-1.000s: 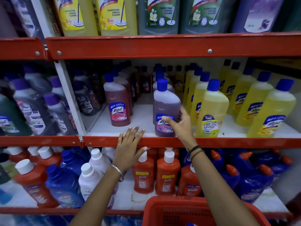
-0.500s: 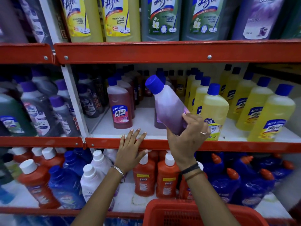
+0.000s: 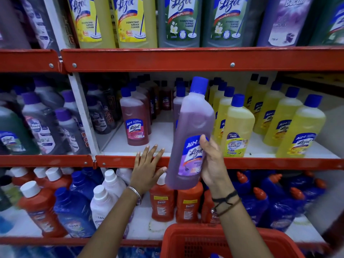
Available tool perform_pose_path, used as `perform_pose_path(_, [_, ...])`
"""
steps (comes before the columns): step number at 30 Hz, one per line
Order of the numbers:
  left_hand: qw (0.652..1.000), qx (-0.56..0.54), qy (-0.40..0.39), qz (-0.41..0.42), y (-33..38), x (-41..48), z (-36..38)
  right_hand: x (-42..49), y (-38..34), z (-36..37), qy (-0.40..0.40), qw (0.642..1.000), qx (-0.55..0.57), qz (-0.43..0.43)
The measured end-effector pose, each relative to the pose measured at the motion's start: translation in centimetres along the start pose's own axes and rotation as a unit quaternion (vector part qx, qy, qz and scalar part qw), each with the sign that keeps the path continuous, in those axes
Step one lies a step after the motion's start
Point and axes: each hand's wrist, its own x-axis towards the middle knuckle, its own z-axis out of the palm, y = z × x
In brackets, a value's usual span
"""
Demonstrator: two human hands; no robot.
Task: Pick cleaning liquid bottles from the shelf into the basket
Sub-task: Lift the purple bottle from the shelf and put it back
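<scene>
A purple Lizol bottle with a blue cap is held nearly upright in front of the middle shelf, clear of the shelf board. My right hand grips its lower half at the label. My left hand rests flat, fingers spread, on the red front rail of the middle shelf. The red plastic basket sits below at the bottom edge, under my right forearm. Its inside is mostly hidden.
The middle shelf holds a pink Lizol bottle, more purple bottles behind, and rows of yellow bottles on the right. Large bottles fill the top shelf. Orange, white and blue bottles crowd the lower shelf.
The purple bottle has come off the shelf, swung from tilted to almost upright, and moved toward me and lower. My left hand stays on the shelf rail.
</scene>
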Motion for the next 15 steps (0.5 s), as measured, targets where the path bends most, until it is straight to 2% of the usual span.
perform_pose_path(3, [1.000,-0.002,0.004,-0.004,0.2,0.1,-0.3,0.2,0.9,-0.5,-0.028,0.996,0.078,0.043])
perform_pose_path(7, [1.000,0.002,0.004,-0.001,0.0,0.0,-0.1,0.2,1.5,-1.0,-0.120,0.970,0.172,0.120])
perform_pose_path(11, [1.000,0.003,0.006,-0.003,0.1,0.0,0.0,0.4,1.7,-1.8,-0.118,0.976,0.147,0.109])
perform_pose_path(15, [1.000,0.005,0.012,-0.003,0.1,-0.1,0.1,0.8,0.8,-2.2,-0.023,0.999,0.010,0.040])
